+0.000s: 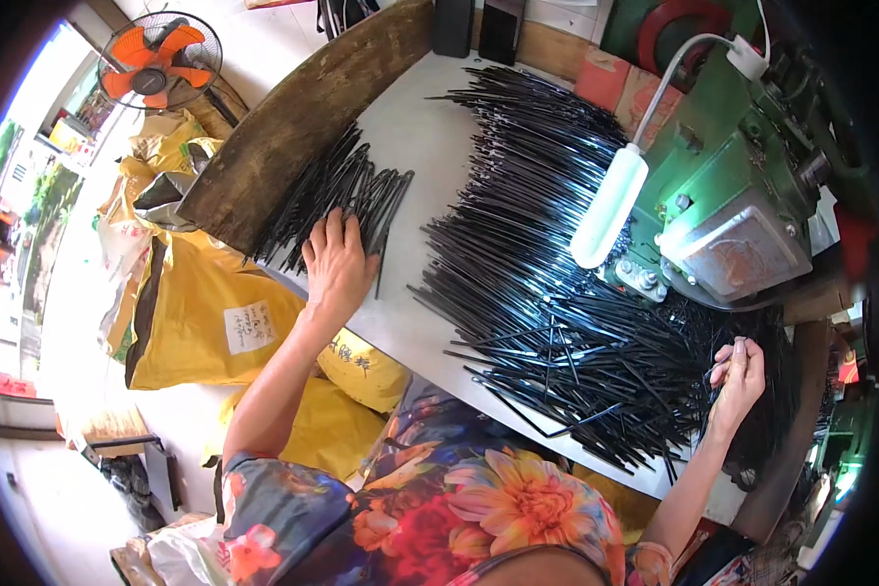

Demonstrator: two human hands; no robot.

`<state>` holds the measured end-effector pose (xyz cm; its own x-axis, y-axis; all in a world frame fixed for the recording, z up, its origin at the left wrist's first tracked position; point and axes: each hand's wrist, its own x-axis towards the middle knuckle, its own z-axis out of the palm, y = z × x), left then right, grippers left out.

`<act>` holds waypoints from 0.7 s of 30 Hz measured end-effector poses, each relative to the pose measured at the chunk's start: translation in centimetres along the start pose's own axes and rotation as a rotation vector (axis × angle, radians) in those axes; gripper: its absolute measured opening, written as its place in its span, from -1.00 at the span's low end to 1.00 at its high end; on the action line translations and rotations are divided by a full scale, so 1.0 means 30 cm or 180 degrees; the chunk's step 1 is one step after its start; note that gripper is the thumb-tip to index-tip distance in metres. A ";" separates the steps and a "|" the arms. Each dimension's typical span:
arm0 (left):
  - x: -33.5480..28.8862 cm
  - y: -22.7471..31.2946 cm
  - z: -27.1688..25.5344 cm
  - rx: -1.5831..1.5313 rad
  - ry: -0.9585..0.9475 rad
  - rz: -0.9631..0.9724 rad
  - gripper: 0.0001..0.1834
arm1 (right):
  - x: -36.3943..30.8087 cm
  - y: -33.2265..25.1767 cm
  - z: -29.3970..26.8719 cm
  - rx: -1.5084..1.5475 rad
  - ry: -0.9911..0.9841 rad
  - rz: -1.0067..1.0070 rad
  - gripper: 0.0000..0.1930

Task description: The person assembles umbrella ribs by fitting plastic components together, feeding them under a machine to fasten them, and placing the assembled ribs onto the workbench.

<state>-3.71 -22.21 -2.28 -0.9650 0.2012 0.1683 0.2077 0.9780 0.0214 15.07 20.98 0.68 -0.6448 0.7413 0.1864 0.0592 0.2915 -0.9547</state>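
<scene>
My left hand (336, 259) lies over a small pile of thin black rods (308, 200) at the left of the pale work surface. Its fingers are stretched out on top of the rods, with the thumb apart. A much bigger heap of similar black rods (518, 176) spreads over the middle and right, mostly side by side at the back and crossed near the front. At the right end of this heap, beside a dark tangle, is my right hand (738, 379). Its fingers are curled together; what they hold, if anything, cannot be made out.
A green machine (718, 186) stands at the right, with a lit white lamp (610, 207) over the rods. A curved wooden board (293, 112) edges the left side. Yellow sacks (200, 313) and an orange-bladed fan (156, 63) are beyond it.
</scene>
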 end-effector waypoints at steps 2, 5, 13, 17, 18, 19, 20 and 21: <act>0.032 -0.049 0.037 0.0195 0.0158 -0.0043 -0.38 | -0.003 -0.013 0.014 -0.0016 -0.0037 -0.0031 -0.84; 0.104 -0.211 0.087 0.0920 0.0758 -0.0128 -0.50 | -0.010 -0.018 0.040 0.0023 -0.0099 -0.0029 -0.84; 0.179 -0.345 0.083 0.1036 0.1210 0.0705 -0.48 | -0.019 0.037 -0.030 -0.0095 -0.0042 -0.0079 -0.84; 0.154 -0.338 0.089 0.0990 0.1099 0.0634 -0.49 | -0.021 0.034 -0.023 -0.0068 -0.0120 -0.0098 -0.83; 0.146 -0.329 0.090 0.0833 0.1039 0.0589 -0.48 | -0.020 0.034 -0.021 -0.0080 -0.0101 -0.0112 -0.83; 0.139 -0.312 0.083 0.0717 0.1125 0.0558 -0.49 | -0.021 0.028 -0.019 -0.0075 -0.0110 -0.0082 -0.84; 0.127 -0.297 0.076 0.0730 0.1131 0.0547 -0.49 | -0.018 0.032 -0.018 -0.0061 -0.0120 -0.0087 -0.84; 0.111 -0.283 0.068 0.0635 0.1236 0.0412 -0.50 | -0.015 0.038 -0.018 -0.0051 -0.0135 -0.0108 -0.84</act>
<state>-9.00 -29.72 -3.93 -0.7937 0.3239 0.5149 0.2509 0.9454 -0.2081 15.84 21.31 -0.37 -0.6783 0.7046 0.2084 0.0486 0.3261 -0.9441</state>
